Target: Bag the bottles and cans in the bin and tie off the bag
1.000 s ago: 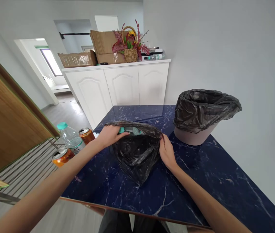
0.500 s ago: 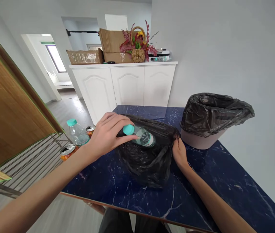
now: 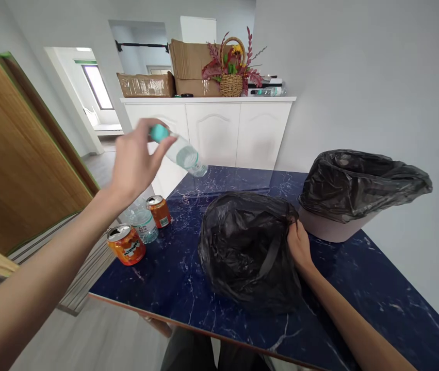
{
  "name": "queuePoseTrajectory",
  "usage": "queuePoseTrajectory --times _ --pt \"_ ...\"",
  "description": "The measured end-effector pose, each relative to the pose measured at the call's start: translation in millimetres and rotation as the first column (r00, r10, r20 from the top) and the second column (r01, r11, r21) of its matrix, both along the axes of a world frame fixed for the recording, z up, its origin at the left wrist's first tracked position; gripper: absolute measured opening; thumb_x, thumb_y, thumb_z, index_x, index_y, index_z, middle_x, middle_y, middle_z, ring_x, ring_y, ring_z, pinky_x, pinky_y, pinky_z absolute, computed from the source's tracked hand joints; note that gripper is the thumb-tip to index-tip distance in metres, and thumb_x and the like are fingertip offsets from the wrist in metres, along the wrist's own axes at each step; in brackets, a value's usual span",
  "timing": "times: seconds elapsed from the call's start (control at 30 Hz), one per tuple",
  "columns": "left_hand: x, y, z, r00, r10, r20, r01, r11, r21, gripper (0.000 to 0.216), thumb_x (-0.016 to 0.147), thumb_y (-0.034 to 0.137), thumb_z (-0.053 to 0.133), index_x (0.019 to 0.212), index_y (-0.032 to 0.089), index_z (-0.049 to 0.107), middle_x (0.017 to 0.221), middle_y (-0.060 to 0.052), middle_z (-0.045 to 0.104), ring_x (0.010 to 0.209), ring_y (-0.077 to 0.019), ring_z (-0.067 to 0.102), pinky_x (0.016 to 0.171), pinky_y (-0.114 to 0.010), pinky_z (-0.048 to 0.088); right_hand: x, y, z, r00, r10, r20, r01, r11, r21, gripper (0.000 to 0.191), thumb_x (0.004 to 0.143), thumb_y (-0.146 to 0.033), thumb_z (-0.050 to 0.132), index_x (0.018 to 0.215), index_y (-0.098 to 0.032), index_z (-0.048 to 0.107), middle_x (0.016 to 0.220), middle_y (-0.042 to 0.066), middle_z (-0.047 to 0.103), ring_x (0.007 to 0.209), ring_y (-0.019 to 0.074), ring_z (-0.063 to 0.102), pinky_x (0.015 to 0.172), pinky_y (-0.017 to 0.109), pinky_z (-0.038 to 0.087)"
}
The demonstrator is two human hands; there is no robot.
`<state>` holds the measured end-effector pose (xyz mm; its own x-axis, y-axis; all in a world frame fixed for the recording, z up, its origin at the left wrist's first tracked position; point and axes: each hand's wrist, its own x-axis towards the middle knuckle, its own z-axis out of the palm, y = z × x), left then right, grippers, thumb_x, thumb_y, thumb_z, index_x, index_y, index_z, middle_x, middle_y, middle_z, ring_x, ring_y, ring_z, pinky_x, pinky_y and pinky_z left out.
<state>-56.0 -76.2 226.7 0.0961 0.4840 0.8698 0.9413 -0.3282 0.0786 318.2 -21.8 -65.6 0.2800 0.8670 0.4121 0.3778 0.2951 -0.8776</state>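
Observation:
My left hand (image 3: 136, 157) grips a clear plastic bottle (image 3: 186, 154) by its teal cap end, tilted in the air with its base down to the right. Gathered in my right hand (image 3: 299, 245) is the edge of a black plastic bag (image 3: 242, 252), which lies open on the dark blue marbled table (image 3: 173, 273). Below my left forearm stand an orange soda can (image 3: 127, 246), a second orange can (image 3: 159, 211) and another clear bottle (image 3: 145, 224), its top partly hidden by my left arm and hand.
A pinkish bin (image 3: 331, 226) lined with a black bag stands at the table's right, by the wall. Behind the table is a white cabinet (image 3: 219, 129) with cardboard boxes (image 3: 147, 85) and a flower basket (image 3: 230, 85). A wooden panel (image 3: 21, 149) and metal rack are at left.
My left hand has lifted the bottle out of the black bag, up and to the left. My right hand still holds the bag's edge. The view has shifted slightly.

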Motion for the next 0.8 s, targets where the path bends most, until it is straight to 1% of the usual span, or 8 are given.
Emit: queuePoseTrajectory --times 0.07,0.13,0.27,0.43,0.53,0.63,0.7,0.8 --pt "-10 22 -7.0 0.987 0.093 -0.13 -0.12 0.969 -0.217 0.038 0.106 0.048 0.064 0.125 0.015 0.068 0.1 -0.011 0.081 0.089 -0.0265 0.077 0.082 -0.038 0.058 -1 -1 0.1 1.0 -0.002 0.016 0.002 1.0 0.015 0.051 0.107 -0.063 0.035 0.104 -0.023 0.067 0.107 0.012 0.072 0.106 0.0314 0.067 0.099 0.049 0.052" --pt "-18 44 -17.6 0.965 0.122 -0.23 -0.202 0.91 -0.362 0.042 0.106 0.05 0.06 0.127 0.014 0.067 0.101 -0.015 0.08 0.09 -0.0291 0.076 0.079 -0.039 0.056 -1 -2 0.2 1.0 -0.007 0.029 0.006 1.0 0.031 0.05 0.107 -0.063 0.036 0.1 -0.024 0.066 0.103 0.011 0.072 0.102 0.0307 0.067 0.096 0.048 0.053" --pt "-29 77 -37.1 0.928 0.182 -0.326 -0.338 0.78 -0.527 0.05 0.106 0.055 0.055 0.129 0.012 0.067 0.106 -0.021 0.078 0.098 -0.0356 0.075 0.081 -0.043 0.055 -2 -2 1.6 0.998 -0.013 0.058 0.01 0.999 0.054 0.049 0.109 -0.062 0.035 0.097 -0.025 0.065 0.1 0.01 0.072 0.098 0.0296 0.067 0.09 0.046 0.055" --pt "-42 94 -49.2 0.913 0.231 -0.337 -0.397 0.693 -0.602 0.063 0.102 0.069 0.053 0.126 0.013 0.07 0.103 -0.023 0.077 0.099 -0.0388 0.075 0.08 -0.044 0.056 -7 -10 12.3 0.994 -0.035 0.108 0.025 0.995 0.097 0.049 0.11 -0.061 0.034 0.098 -0.024 0.063 0.099 0.011 0.068 0.097 0.0304 0.065 0.091 0.048 0.054" --pt "-48 96 -51.7 0.905 0.258 -0.338 -0.42 0.658 -0.625 0.069 0.102 0.072 0.049 0.127 0.011 0.069 0.106 -0.025 0.076 0.101 -0.0398 0.074 0.081 -0.044 0.056 -12 -21 27.5 0.989 -0.038 0.142 0.016 0.988 0.155 0.044 0.111 -0.057 0.036 0.111 -0.023 0.064 0.108 0.013 0.067 0.105 0.031 0.065 0.095 0.05 0.054" --pt "-52 96 -53.0 0.896 0.283 -0.343 -0.442 0.642 -0.626 0.069 0.102 0.068 0.049 0.129 0.008 0.066 0.11 -0.027 0.076 0.105 -0.0421 0.074 0.082 -0.045 0.056 -16 -35 50.5 0.985 -0.059 0.161 0.019 0.97 0.242 0.037 0.108 -0.052 0.05 0.128 -0.023 0.062 0.124 0.016 0.064 0.121 0.0336 0.061 0.105 0.055 0.051" --pt "-54 96 -54.2 0.893 0.289 -0.346 -0.449 0.64 -0.624 0.064 0.102 0.063 0.052 0.132 0.009 0.064 0.113 -0.026 0.076 0.107 -0.0414 0.073 0.084 -0.045 0.057 -18 -47 68.8 0.975 -0.096 0.202 0.02 0.936 0.35 0.039 0.103 -0.046 0.06 0.134 -0.023 0.06 0.13 0.018 0.062 0.129 0.0361 0.058 0.111 0.06 0.048" --pt "-54 94 -55.6 0.897 0.277 -0.344 -0.438 0.644 -0.627 0.057 0.1 0.057 0.057 0.136 0.013 0.061 0.112 -0.02 0.077 0.108 -0.0379 0.072 0.087 -0.044 0.057 -20 -68 94.3 0.945 -0.124 0.303 -0.053 0.856 0.514 0.035 0.102 -0.033 0.062 0.136 -0.025 0.059 0.127 0.017 0.064 0.128 0.0363 0.061 0.111 0.063 0.051"
